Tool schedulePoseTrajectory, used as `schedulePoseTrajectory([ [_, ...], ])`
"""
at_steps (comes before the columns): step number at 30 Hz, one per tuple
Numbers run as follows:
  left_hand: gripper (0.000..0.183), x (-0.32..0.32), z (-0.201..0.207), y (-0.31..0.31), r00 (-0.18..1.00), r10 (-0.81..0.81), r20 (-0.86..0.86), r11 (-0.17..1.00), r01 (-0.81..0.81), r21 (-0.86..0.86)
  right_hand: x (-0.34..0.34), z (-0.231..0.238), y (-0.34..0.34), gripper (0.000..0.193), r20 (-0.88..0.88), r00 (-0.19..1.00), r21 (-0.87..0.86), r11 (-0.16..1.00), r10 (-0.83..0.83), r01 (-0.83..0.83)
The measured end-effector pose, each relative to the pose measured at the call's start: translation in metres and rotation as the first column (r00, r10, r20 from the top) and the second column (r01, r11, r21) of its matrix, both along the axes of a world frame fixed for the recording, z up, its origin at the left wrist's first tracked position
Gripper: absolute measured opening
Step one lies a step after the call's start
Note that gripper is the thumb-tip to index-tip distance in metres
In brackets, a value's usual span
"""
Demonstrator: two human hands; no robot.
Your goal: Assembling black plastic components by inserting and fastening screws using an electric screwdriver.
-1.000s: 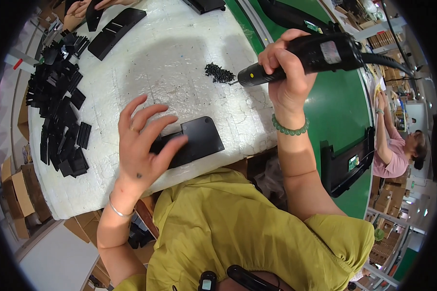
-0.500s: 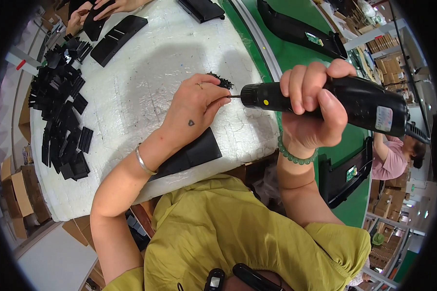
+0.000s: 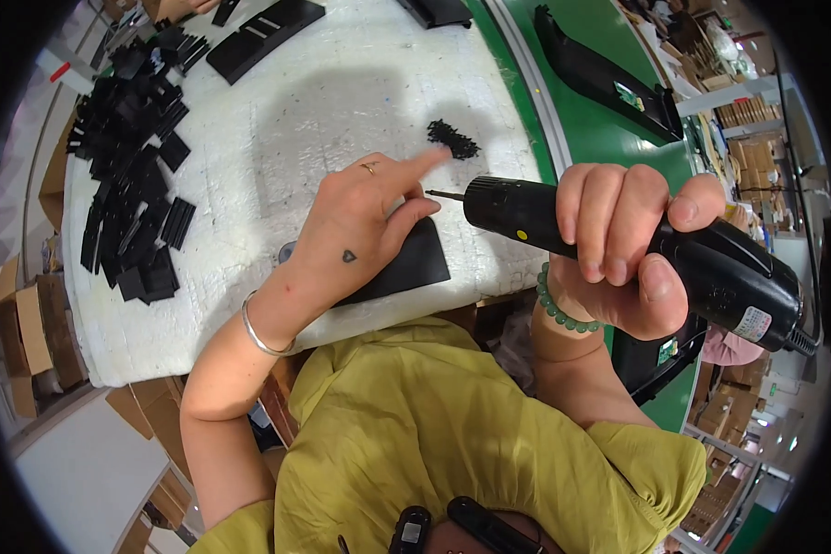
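My right hand is wrapped round a black electric screwdriver, held tilted with its thin bit pointing left. Whether a screw sits on the bit's tip is too small to tell. Close to that tip is my left hand, thumb and index finger apart. The blurred index finger stretches to the edge of a small heap of black screws on the white padded table. Beneath the left hand a flat black plastic panel lies near the table's front edge, partly covered by the hand and wrist.
Many black plastic pieces are piled along the left. A slotted black panel and another black part lie at the far side. On the green surface at right are long black housings with small circuit boards. Part of another person's hand shows at top.
My left fingers have come away from the screwdriver's bit, and the index finger has stretched toward the screws. The screwdriver has moved slightly right and nearer, its rear end tilting lower.
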State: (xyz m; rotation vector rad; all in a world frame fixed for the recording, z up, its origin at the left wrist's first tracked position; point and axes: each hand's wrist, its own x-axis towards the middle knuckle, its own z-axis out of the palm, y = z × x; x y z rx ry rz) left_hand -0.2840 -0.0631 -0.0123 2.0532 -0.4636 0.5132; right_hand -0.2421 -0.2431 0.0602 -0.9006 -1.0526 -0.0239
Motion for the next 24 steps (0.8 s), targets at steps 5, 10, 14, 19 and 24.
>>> schedulePoseTrajectory([
  [5,0.01,-0.028,-0.007,0.038,0.984,0.155,-0.092,0.986,-0.147,0.081,-0.001,0.001,0.013,0.033,0.006,0.993,-0.055,0.992,0.115,-0.115],
  [10,0.018,-0.041,-0.017,0.059,0.963,0.124,-0.241,0.988,-0.142,-0.058,-0.022,-0.006,0.033,0.034,-0.189,0.974,-0.105,0.983,0.128,-0.15],
  [14,0.021,-0.043,-0.003,0.056,0.852,0.006,-0.523,0.988,0.076,0.137,-0.032,-0.008,0.042,0.033,-0.235,0.97,-0.219,0.968,0.069,-0.122],
  [19,0.025,-0.041,-0.009,0.052,0.843,-0.02,-0.537,0.969,0.149,0.198,-0.037,-0.01,0.046,0.033,-0.238,0.97,-0.255,0.96,0.056,-0.118],
  [24,0.024,-0.038,-0.005,0.05,0.85,-0.053,-0.524,0.963,0.182,0.198,-0.037,-0.009,0.05,0.033,-0.236,0.971,-0.284,0.953,0.035,-0.103],
])
